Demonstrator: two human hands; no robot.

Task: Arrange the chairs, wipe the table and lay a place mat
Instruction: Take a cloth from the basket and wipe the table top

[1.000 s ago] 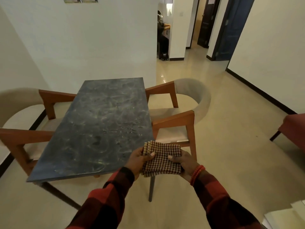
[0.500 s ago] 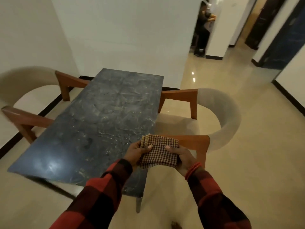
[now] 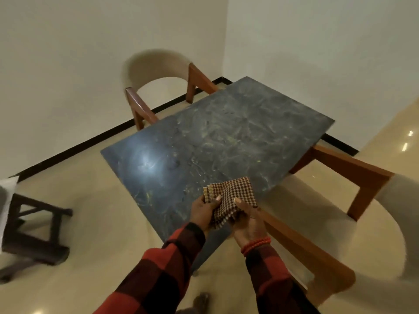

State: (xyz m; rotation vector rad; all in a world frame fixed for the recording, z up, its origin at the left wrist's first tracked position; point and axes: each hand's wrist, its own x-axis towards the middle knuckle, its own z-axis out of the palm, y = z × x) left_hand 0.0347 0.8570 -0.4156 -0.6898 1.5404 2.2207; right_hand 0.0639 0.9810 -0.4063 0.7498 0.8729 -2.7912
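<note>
Nearest of all, two sleeves in red and black check are reaching forward from the person. The left hand (image 3: 204, 211) is curling its grip around the left side of a folded checked cloth (image 3: 229, 198), thumb lying on top and fingers tucked beneath. The right hand (image 3: 248, 219) is cupping the same cloth from the right, thumb pressing on the upper face, so both grips are closed on it and neither is holding anything else. A red beaded bracelet (image 3: 256, 243) is sitting on the right wrist. The cloth is hanging in the air just over the near corner of the dark marbled tabletop (image 3: 226, 137); I cannot tell whether its lower edge is touching the surface.

To the right, a chair with wooden arms and a pale curved back (image 3: 353, 200) is standing tucked against the tabletop's long side, one arm running under the edge. The tabletop itself is showing smears and a bright patch of reflected light towards its left corner.

On the left, well apart from the tabletop, a dark wooden stool (image 3: 38, 227) is standing on the glossy cream floor (image 3: 95, 223).

Beyond the tabletop, a second chair of the same make (image 3: 158, 71) is sitting against its far long side, close to the white wall (image 3: 68, 64).
</note>
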